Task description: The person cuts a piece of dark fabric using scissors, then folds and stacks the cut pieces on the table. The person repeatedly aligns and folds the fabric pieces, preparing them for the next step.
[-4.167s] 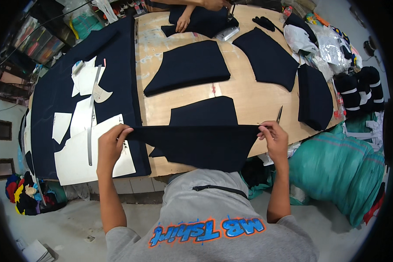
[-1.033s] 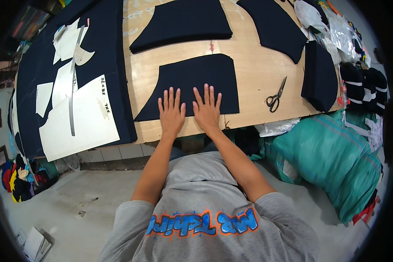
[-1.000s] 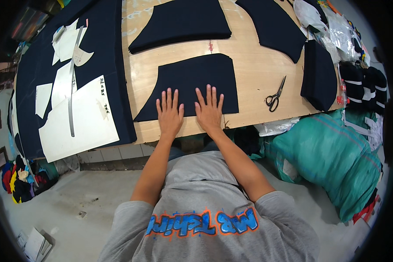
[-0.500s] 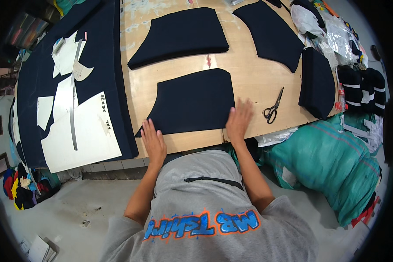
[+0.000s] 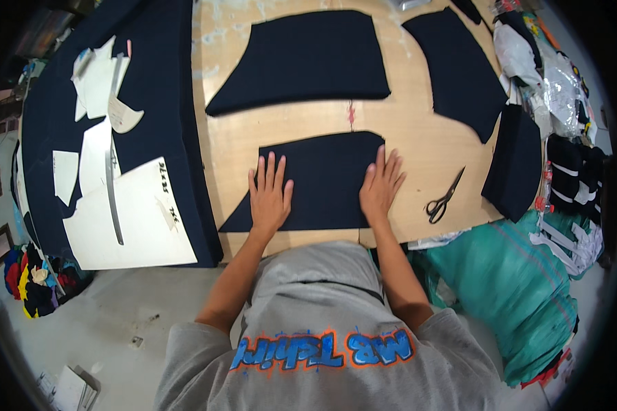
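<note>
A dark navy fabric piece point(image 5: 322, 181) lies flat on the wooden tabletop point(image 5: 404, 137) in front of me. My left hand point(image 5: 271, 195) rests palm down on its left part, fingers stretched out. My right hand point(image 5: 380, 188) lies at its right edge, fingers out and reaching over onto the bare wood. Black scissors point(image 5: 437, 209) lie just right of that hand. Beyond the hands is a larger, thicker navy piece point(image 5: 308, 58). At the upper right sits another cut piece point(image 5: 463, 75), with a narrower stack point(image 5: 511, 161) below it.
Navy cloth point(image 5: 164, 89) covers the left side, bearing white paper patterns point(image 5: 151, 226) and a metal ruler point(image 5: 113, 205). Plastic bags point(image 5: 559, 96) crowd the right edge. Green sacks point(image 5: 514, 288) stand beside me at right, coloured cloth scraps point(image 5: 41, 288) at lower left.
Four seconds ago both hands held the piece raised; now it lies flat under them. Since one second ago my right hand has moved right to its edge. The co-worker's hands are out of view.
</note>
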Demonstrator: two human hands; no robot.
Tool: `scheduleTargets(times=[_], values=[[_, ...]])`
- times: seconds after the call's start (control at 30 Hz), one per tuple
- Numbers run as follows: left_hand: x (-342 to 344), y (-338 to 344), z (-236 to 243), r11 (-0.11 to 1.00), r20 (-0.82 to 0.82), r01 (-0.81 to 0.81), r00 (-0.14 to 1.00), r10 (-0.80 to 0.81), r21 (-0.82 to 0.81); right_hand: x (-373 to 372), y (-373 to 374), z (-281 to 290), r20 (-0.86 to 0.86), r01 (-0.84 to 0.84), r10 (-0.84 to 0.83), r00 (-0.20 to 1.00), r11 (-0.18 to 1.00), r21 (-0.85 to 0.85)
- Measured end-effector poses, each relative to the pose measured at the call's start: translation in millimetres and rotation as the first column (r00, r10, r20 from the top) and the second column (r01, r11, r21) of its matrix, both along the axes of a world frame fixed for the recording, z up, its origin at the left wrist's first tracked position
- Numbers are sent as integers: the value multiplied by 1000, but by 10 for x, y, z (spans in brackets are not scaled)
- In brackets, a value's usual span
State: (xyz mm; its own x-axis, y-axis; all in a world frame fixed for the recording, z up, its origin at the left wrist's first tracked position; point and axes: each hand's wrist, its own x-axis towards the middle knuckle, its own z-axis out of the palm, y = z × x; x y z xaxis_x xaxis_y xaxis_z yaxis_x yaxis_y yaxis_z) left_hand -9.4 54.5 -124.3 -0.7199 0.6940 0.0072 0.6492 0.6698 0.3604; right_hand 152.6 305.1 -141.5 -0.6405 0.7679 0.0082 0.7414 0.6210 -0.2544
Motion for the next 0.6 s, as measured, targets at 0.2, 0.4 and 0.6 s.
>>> scheduleTargets(times=[0.2, 0.4, 0.6], values=[[-636, 439, 271, 934, -22, 26, 1000, -20, 355, -682, 593, 414, -366, -63, 85, 926, 995, 72], [-1826, 947, 324, 940, -237, 196, 963, -130, 280, -1735, 1058, 574, -343, -491, 529, 776, 849, 198], [-2150, 983, 264, 936, -312, 337, 904, -292, 100, -1899, 1313, 479, -131, -663, 705, 697, 703, 257]])
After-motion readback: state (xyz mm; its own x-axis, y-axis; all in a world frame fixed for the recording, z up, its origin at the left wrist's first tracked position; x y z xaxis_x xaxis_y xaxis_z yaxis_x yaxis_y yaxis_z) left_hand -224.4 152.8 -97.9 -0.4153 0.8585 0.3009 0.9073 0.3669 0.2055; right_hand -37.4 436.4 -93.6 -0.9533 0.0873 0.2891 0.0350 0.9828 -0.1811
